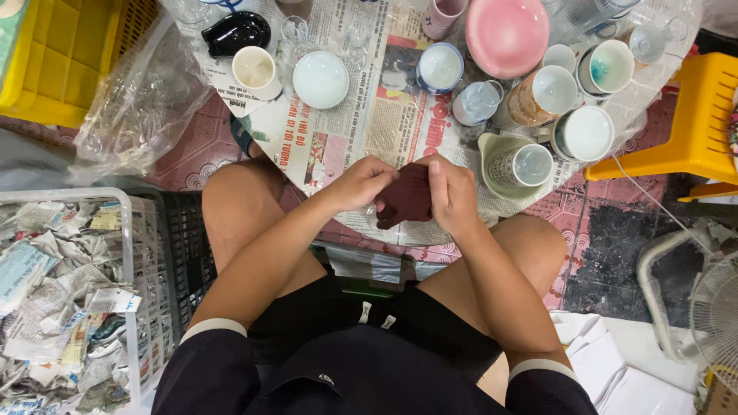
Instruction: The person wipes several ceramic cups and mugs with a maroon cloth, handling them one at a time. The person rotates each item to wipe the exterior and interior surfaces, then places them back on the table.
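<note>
Both of my hands hold a small dark maroon piece, a cloth or small dish (407,196), over my knees. My left hand (361,183) pinches its left edge with bent fingers. My right hand (453,192) wraps its right side, thumb pressed on top. Just beyond my hands lie sheets of newspaper (369,115) spread out and covered with ceramic cups and bowls. The nearest is a pale green mug (516,163) to the right of my right hand.
On the newspaper stand a pink bowl (507,34), a white bowl (320,79), a cream cup (254,69), a black glazed piece (234,32) and several mugs. A white basket of crumpled newspaper (61,292) sits left, a yellow stool (684,115) right, a fan (711,307) lower right.
</note>
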